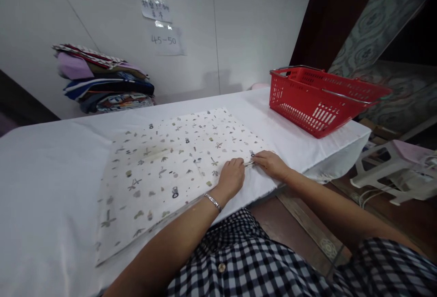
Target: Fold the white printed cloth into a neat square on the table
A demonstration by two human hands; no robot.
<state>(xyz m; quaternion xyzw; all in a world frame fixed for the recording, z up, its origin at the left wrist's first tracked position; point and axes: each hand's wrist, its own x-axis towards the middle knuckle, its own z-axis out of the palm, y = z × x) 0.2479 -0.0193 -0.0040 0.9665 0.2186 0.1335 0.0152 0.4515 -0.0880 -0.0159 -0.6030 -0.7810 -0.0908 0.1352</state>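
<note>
A cream patterned cloth [164, 169], printed with small dark motifs, lies flat on the white-covered table [44, 174]. My left hand [232, 177], with a silver bracelet on the wrist, rests curled on the cloth's near right corner. My right hand [271, 164] pinches the cloth's edge right beside it, and the fingertips of both hands almost meet at that corner. Both forearms reach in from the lower right over a checked garment.
A red plastic basket [317, 101] with metal handles stands on the table's far right end. A stack of folded fabrics [102, 81] sits against the wall at the back left. White stools [392, 169] stand on the floor to the right.
</note>
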